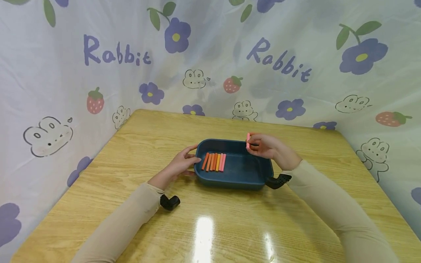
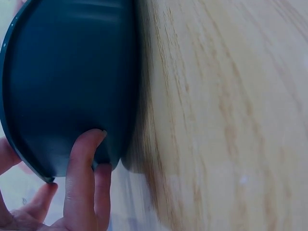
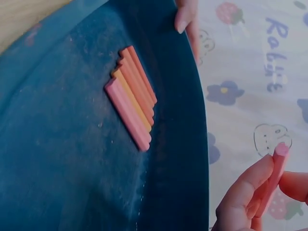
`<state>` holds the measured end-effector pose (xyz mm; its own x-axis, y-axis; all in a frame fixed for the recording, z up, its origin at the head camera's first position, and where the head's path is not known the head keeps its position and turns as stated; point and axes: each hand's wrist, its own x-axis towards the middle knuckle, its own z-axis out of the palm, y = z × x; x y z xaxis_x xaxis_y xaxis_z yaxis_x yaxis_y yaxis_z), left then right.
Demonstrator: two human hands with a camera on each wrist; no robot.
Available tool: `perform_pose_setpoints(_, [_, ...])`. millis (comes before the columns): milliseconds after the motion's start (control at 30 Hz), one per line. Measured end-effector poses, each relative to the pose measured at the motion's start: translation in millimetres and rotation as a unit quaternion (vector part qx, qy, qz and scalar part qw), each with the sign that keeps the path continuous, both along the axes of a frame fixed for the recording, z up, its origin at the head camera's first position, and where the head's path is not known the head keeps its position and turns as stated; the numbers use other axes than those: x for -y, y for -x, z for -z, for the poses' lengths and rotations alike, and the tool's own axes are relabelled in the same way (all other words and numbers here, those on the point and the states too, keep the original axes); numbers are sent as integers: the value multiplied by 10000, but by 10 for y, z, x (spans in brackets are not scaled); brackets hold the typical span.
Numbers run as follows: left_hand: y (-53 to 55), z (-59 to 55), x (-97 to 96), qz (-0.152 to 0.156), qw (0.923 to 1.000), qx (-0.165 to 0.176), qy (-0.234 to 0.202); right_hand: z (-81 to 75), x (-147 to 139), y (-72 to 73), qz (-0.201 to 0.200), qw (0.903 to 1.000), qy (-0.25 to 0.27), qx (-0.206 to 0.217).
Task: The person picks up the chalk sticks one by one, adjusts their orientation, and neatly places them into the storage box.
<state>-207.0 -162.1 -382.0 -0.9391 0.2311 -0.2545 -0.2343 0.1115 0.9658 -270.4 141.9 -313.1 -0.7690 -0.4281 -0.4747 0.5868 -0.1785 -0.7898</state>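
A dark blue rectangular bin [image 1: 245, 181] stands on the wooden table. My left hand [image 1: 181, 162] grips its left end, thumb at the rim and fingers against the outer wall; those fingers [image 2: 79, 185] show on the wall in the left wrist view. Above the bin's far right rim, my right hand [image 1: 268, 148] pinches a pink chalk-like stick [image 3: 275, 175] between thumb and fingertips, held nearly upright in the head view. Inside the bin at the left, several similar sticks lie side by side in a row: orange sticks [image 1: 210, 162], a yellow one [image 1: 218, 162] and pink ones [image 1: 222, 163].
Behind the table [image 1: 158, 128] hangs a white cloth [image 1: 210, 44] printed with rabbits, flowers and strawberries. Cloth also lines both sides. Each wrist carries a black camera mount; the right one [image 1: 277, 181] overlaps the bin's near right corner in the head view.
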Motion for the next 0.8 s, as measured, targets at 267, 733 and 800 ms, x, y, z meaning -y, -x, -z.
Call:
perform_pose_setpoints(267, [12, 4, 2, 20, 10000, 2, -31, 46, 166, 50, -208, 9991, -332, 189])
perform_pose_setpoints(733, [9, 17, 15, 6, 10000, -12, -66, 143, 324, 169, -1152, 9902, -695, 367])
perform_pose_setpoints(800, [7, 13, 16, 5, 10000, -13, -72, 175, 346, 188, -1272, 9886, -758, 273])
